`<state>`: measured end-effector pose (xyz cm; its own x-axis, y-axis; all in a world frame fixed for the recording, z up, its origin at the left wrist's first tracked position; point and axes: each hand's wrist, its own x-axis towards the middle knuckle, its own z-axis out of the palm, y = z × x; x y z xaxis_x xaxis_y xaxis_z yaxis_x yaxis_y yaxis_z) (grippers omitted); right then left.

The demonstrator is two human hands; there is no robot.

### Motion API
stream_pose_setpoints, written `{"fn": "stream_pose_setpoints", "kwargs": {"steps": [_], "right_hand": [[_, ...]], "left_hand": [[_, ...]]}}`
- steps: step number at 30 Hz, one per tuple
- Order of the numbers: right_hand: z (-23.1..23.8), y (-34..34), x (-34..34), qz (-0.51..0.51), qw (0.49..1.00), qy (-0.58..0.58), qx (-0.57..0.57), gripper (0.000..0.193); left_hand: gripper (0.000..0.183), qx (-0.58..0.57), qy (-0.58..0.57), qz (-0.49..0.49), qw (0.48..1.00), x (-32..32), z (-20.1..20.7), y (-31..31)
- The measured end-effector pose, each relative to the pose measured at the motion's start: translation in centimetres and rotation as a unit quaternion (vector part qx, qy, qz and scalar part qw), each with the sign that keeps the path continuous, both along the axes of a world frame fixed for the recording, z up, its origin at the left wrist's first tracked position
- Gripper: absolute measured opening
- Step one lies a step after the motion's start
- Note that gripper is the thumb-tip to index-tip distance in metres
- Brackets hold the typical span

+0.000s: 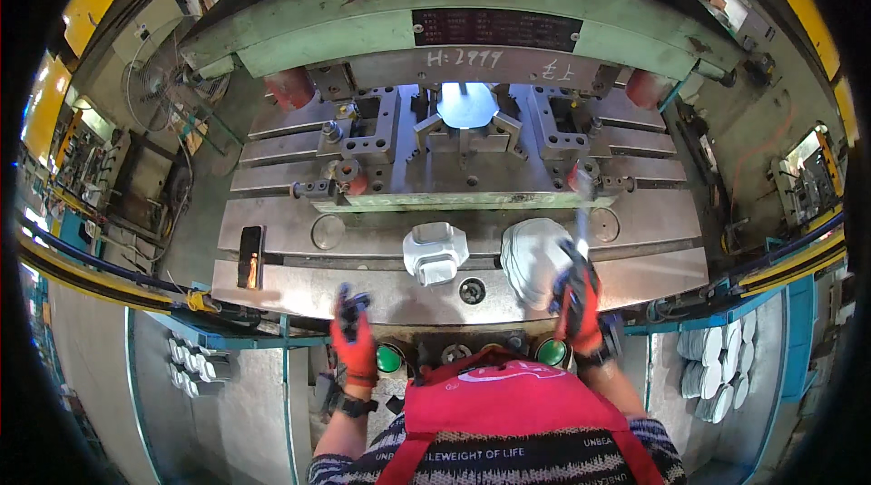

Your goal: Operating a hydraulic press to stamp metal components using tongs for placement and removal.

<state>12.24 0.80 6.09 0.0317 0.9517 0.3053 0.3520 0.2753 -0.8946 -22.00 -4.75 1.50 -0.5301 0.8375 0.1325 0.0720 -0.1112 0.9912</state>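
My right hand (pixel 578 303), in a red and black glove, is closed on a thin, pale rod-like tool (pixel 582 224) that points away from me and is partly blurred. It is at the right edge of a stack of flat, pale metal blanks (pixel 532 260) on the press bed. My left hand (pixel 354 331), gloved alike, is above the bed's front edge with its fingers loosely bent and apart. Nothing shows in it. Between the hands sit formed metal pieces (pixel 435 254), stacked. Farther off, a shiny pale metal piece (pixel 466 106) rests in the die (pixel 464 142).
The green upper press beam (pixel 354 27) spans above the die. A phone (pixel 250 257) lies on the bed at left. Green buttons (pixel 389 358) are at the front edge. Bins at both sides hold formed parts (pixel 195 365) and flat blanks (pixel 717 367). A fan (pixel 168 77) stands far left.
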Motion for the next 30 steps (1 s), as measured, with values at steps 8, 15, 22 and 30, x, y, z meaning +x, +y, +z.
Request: {"fn": "stream_pose_setpoints", "kwargs": {"steps": [8, 15, 22, 30], "right_hand": [[-12.3, -14.4, 7.8, -0.434, 0.817, 0.326, -0.197, 0.038], [-17.3, -15.1, 5.9, -0.296, 0.865, 0.199, -0.352, 0.054], [-17.9, -14.6, 6.3, -0.287, 0.856, 0.195, -0.383, 0.063], [-20.5, -15.0, 6.8, -0.322, 0.863, 0.198, -0.335, 0.053]], "left_hand": [[0.053, -0.357, -0.168, 0.029, 0.918, -9.6, -10.9, -9.1], [0.04, -0.345, -0.069, -0.088, 0.932, -6.0, -18.6, -10.6], [0.031, -0.333, 0.015, -0.008, 0.943, -4.9, -18.7, -9.7], [0.055, -0.35, -0.055, -0.029, 0.935, -3.7, -15.9, -8.8]]}}
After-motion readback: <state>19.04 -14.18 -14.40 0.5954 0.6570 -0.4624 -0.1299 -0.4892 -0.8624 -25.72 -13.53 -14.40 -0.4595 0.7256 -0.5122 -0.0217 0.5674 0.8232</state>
